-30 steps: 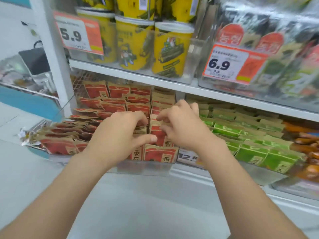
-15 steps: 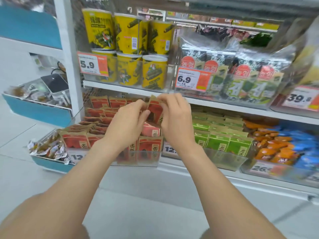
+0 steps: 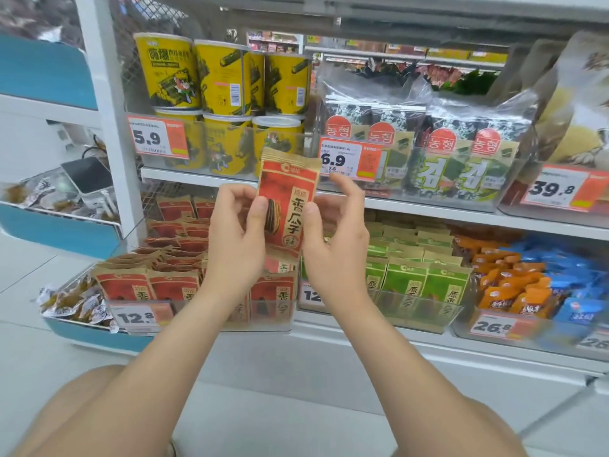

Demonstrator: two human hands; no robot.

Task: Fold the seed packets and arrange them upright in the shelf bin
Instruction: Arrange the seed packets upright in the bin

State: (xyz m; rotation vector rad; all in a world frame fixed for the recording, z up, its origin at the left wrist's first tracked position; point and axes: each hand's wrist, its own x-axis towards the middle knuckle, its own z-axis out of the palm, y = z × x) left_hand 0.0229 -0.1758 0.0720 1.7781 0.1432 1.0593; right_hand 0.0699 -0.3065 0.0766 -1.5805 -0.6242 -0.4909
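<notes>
Head view, counts: one red seed packet (image 3: 287, 192) in my grip; six yellow canisters (image 3: 227, 80) on the upper shelf, three stacked on three; four red round labels on the seaweed packs (image 3: 438, 166); three green packets (image 3: 408, 285) across their front row; five price tags I can read whole.
Writing: the held packet reads 香瓜子; the tags read 5.9 (image 3: 158, 138), 6.9 (image 3: 349, 159), 39.8 (image 3: 560, 189), 12.8 (image 3: 138, 316) and 26.8 (image 3: 494, 324); the seaweed labels carry Korean lettering.
Left hand (image 3: 235, 239): pinching the packet's left edge, thumb on the front, fingers behind.
Right hand (image 3: 336, 245): loose and wide; my thumb rests on the packet's right edge, fingers spread beside it.
Packet position: upright, leaning slightly, between my two hands, raised above the clear shelf bin (image 3: 211, 319).
Shelf bin: holds rows of matching red packets (image 3: 127, 286); three fronts show in the front row, another is partly hidden behind my left wrist.
</notes>
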